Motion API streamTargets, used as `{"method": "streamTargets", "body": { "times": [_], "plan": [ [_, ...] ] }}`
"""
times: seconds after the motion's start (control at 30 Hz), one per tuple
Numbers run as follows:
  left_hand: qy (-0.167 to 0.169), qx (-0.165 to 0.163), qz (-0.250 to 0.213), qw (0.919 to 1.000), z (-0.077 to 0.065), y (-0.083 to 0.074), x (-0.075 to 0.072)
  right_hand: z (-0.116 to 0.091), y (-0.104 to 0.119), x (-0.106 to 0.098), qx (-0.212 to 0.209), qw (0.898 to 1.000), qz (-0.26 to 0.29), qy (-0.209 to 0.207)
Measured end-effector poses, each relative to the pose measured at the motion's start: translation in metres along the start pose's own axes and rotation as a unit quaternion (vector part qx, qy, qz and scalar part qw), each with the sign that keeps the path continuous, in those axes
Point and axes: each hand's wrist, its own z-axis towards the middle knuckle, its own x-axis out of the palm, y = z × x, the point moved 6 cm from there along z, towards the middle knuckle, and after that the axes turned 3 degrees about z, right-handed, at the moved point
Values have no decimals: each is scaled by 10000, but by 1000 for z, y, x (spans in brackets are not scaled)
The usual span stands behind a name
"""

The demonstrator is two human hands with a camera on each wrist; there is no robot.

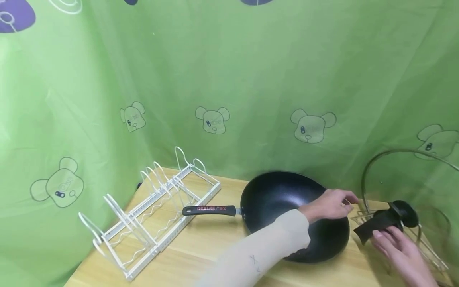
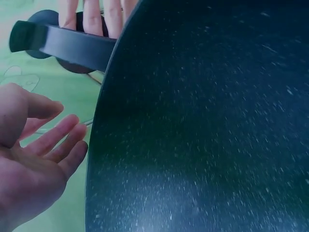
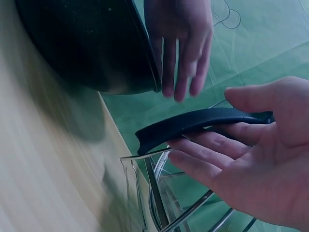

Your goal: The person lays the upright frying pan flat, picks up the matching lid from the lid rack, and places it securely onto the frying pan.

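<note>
A black wok [image 1: 283, 195] stands on the table, its long handle [image 1: 211, 210] pointing left. Over the wok's right rim reaches my left hand [image 1: 333, 204], its fingers relaxed and holding nothing; the left wrist view shows it [image 2: 36, 150] beside the rim. To the right, a lid with a curved metal rim [image 1: 363, 179] and a black handle [image 1: 380, 224] stands upright in a wire rack [image 1: 432, 251]. Fairly straight fingers of my right hand [image 1: 399, 247] lie under the lid's handle [image 3: 193, 121], touching it, while the thumb stays apart above.
On the table's left side stands a white wire rack [image 1: 134, 213] with several upright loops, close to the wok's handle tip. A green curtain [image 1: 251, 79] with bear drawings hangs behind the wooden table [image 1: 204, 255].
</note>
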Motion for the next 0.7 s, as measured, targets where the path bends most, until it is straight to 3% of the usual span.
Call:
{"method": "streamTargets", "body": {
  "times": [0.3, 0.43, 0.7],
  "plan": [
    [225, 41, 284, 9993, 18, -20, 24, -3, 6, -3, -75, 9966, -774, -280],
    [289, 65, 389, 9988, 27, -23, 29, -3, 6, -3, -142, 9978, -589, -261],
    [427, 33, 632, 9971, 39, -32, 37, -4, 5, -7, -171, 9994, 292, -62]
  ]
}}
